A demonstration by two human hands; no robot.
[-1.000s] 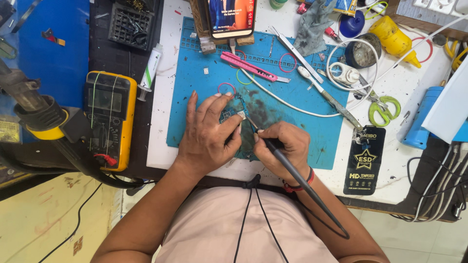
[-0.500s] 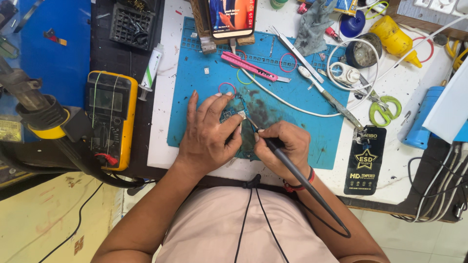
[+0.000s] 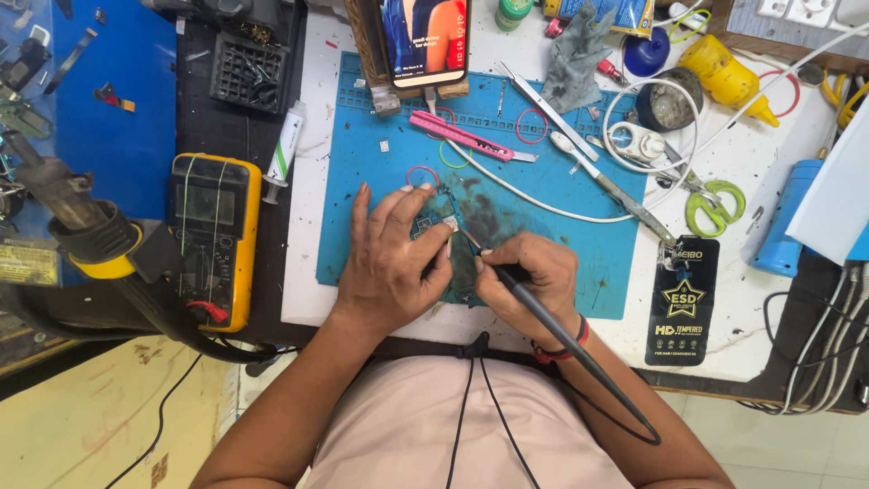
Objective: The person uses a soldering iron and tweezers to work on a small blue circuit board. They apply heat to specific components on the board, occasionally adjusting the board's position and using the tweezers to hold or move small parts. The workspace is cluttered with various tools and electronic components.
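Head view, looking straight down: I see next to nothing changed over the last second, both hands sitting in the same spots over the blue silicone work mat (image 3: pixel 579 263), which I read as steady, fine work on one point, not a move between steps. My left hand (image 3: pixel 391 263) lies flat, fingers spread, its thumb and forefinger pinching down a small green circuit board (image 3: pixel 433 226) near the middle of the mat. My right hand (image 3: pixel 529 282) is closed in a pen grip around a slim black soldering iron (image 3: pixel 543 317), the tip resting at the board's right edge beside the left thumb; its cord trails back toward my body. I cannot tell whether the tip actually touches a pad. As for containers: a black gridded plastic tray (image 3: pixel 249 72) at the far left seems to hold small parts, too dark to name; a round dark tin (image 3: pixel 668 107) at the far right shows a brownish filling I cannot identify; a yellow squeeze bottle (image 3: pixel 729 77) lies on its side just right of it. A yellow multimeter (image 3: pixel 213 235) sits left of the mat, a phone with a lit screen (image 3: pixel 424 41) stands propped at the far edge, a pink utility knife (image 3: pixel 462 136) lies on the mat, and green-handled scissors (image 3: pixel 715 204) rest to the right.
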